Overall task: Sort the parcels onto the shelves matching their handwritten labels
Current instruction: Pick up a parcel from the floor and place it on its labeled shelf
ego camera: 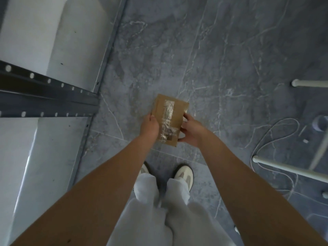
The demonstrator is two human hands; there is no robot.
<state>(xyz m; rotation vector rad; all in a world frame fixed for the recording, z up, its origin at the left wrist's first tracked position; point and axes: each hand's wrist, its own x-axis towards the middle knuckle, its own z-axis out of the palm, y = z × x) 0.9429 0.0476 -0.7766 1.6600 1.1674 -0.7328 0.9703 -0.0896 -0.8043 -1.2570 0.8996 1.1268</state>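
Observation:
A small flat brown cardboard parcel [174, 114] with a strip of clear tape down its middle hangs in front of me above the grey floor. My left hand [150, 126] grips its left edge and my right hand [190, 131] grips its right edge. No handwritten label is readable on the side I see. A metal shelf unit [44, 96] with a dark perforated beam and pale boards stands at my left, and no parcels show on its visible boards.
Grey marble-pattern floor tiles [221, 59] spread ahead. White tubular legs [291, 170] and a loose white cable [266, 139] lie at the right, with a small round object [320, 123] near the edge. My legs and white shoes [183, 174] are below.

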